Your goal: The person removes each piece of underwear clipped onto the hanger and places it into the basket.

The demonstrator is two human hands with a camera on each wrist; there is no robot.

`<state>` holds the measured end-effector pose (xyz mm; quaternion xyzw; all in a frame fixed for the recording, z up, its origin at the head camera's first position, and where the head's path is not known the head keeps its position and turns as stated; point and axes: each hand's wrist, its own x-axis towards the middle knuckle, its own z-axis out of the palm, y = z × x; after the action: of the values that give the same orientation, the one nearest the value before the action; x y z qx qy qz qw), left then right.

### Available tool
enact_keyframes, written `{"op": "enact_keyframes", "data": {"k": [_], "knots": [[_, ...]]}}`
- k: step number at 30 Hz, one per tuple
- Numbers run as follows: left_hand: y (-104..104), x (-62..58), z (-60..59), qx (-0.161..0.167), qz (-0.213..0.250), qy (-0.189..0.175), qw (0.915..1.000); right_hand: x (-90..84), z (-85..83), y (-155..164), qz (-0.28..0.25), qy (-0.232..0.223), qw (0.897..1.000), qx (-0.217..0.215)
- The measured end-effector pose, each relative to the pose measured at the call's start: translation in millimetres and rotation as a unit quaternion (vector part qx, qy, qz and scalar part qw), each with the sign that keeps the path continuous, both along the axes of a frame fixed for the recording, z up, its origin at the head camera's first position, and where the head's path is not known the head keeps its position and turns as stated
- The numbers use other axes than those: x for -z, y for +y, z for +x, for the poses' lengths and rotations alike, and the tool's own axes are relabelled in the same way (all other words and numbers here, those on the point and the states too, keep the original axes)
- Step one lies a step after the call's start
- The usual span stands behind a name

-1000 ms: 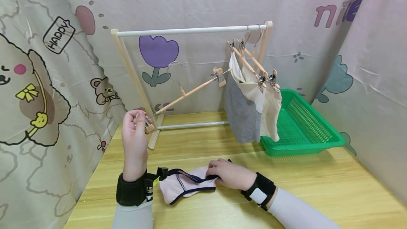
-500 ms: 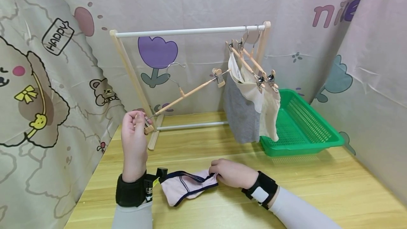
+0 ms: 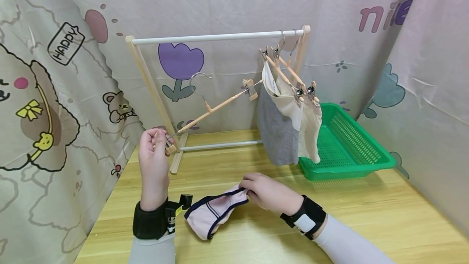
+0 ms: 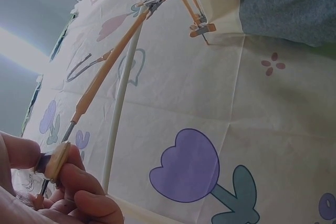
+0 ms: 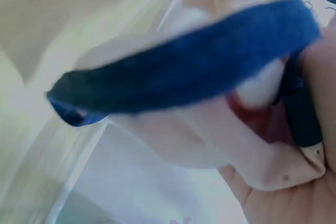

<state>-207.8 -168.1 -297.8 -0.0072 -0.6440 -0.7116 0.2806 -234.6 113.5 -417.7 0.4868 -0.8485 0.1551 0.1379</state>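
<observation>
Left hand pinches 1 clip hanger; right hand grips 1 pink brief on worktop; 2 garments hang on rack.

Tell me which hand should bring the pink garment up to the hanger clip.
Right. The right hand already pinches the pink garment by its navy edge, while the left hand is busy pinching the hanger clip.
</observation>
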Motion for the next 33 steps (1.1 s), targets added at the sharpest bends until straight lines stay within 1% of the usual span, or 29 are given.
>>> {"op": "enact_keyframes", "data": {"k": [5,8,11,15,19,24,28,33], "knots": [[0.3,0.4,-0.8,-0.001,0.001,0.004,1.0000,-7.5,0.9,2.6,-0.041,0.027,0.999,0.014],[0.3,0.6,-1.0,0.000,0.002,0.006,1.0000,-11.9,0.6,4.2,-0.068,0.034,0.997,0.025],[0.3,0.6,-0.9,-0.001,0.002,0.006,1.0000,-18.0,1.8,5.8,-0.090,0.031,0.994,0.048],[0.4,0.7,-0.8,0.000,0.000,0.005,1.0000,-27.6,5.3,8.1,-0.119,0.014,0.989,0.081],[0.4,0.7,-1.0,0.001,0.000,0.005,1.0000,-35.1,8.6,11.2,-0.149,-0.003,0.983,0.106],[0.5,0.7,-1.8,-0.001,0.001,0.007,1.0000,-43.9,12.2,16.0,-0.185,-0.006,0.975,0.122],[0.5,0.6,-2.2,-0.004,0.004,0.011,0.9999,-49.9,14.1,20.5,-0.218,0.003,0.966,0.137],[0.5,0.4,-1.6,-0.009,0.004,0.012,0.9999,-57.3,16.0,25.7,-0.268,0.040,0.950,0.156]]}}
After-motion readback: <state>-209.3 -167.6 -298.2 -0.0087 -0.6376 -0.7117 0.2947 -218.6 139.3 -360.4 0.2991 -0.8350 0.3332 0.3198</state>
